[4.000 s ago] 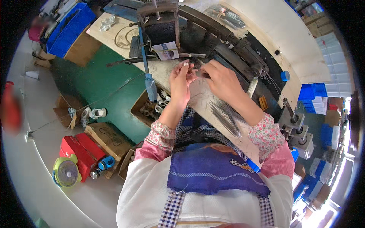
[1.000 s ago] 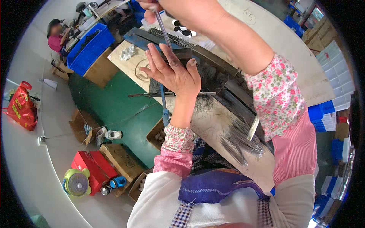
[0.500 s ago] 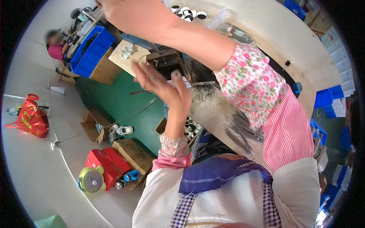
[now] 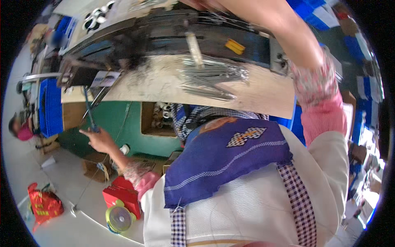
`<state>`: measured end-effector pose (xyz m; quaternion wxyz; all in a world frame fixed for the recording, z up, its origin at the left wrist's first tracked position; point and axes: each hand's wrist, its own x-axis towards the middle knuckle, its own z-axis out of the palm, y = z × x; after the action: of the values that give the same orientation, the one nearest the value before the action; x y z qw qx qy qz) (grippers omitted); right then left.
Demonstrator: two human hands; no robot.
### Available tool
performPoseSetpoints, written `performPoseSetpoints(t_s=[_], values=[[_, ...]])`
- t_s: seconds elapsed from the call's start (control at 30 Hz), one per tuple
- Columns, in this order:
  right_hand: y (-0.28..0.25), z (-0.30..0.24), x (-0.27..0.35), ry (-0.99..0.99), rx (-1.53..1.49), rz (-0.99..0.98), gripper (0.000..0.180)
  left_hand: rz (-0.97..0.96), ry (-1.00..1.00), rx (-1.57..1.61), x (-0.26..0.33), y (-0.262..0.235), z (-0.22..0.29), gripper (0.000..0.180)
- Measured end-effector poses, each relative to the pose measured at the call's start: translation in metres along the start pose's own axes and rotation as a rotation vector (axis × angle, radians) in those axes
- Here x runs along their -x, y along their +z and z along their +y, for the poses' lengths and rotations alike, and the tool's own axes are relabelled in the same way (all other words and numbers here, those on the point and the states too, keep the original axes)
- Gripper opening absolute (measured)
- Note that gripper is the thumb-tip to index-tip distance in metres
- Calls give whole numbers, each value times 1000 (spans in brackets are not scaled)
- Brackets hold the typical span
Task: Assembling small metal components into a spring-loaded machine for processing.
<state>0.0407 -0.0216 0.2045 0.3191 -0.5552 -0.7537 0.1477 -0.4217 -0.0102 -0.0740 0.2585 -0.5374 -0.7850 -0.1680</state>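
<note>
On the left, my left hand (image 4: 103, 142) is at the lower end of a slim blue bar (image 4: 89, 111). Its fingers look curled around the bar, with one finger pointing out to the left. The bar rises toward a dark metal fixture (image 4: 76, 78) at the bench's left end, where a small card (image 4: 105, 78) lies. My right hand (image 4: 201, 3) reaches far across the bench at the top edge, mostly cut off and blurred, so its fingers are hidden. Below it, thin metal rods (image 4: 214, 78) lie in a loose pile on the wooden bench (image 4: 263, 96).
A yellow object (image 4: 235, 46) lies on the dark strip behind the rods. Black-and-white round parts (image 4: 95, 18) sit at the back left. A blue bin (image 4: 50, 108) stands at the left, with a cardboard box (image 4: 145, 127) under the bench. A red box (image 4: 119, 195) and small fan (image 4: 119, 219) are lower left.
The view has turned toward the bench. My left hand, open and raised before, is now lower at the left on the blue bar. My right arm has swung from upper left to upper right.
</note>
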Motion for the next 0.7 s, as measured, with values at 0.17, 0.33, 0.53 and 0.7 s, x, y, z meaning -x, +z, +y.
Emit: performPoseSetpoints(t_s=[0.17,0.33,0.53,0.7], values=[[42,145,149,346,-152,-261,25,-141,-191,52,18,-34,34,76],[91,168,189,350,-52,-78,25,-149,-156,445,46,-33,100,76],[132,162,190,345,-66,-328,23,232,375,172,61,-93,187,66],[161,177,210,256,-142,-149,21,-3,603,836,71,-151,255,45]])
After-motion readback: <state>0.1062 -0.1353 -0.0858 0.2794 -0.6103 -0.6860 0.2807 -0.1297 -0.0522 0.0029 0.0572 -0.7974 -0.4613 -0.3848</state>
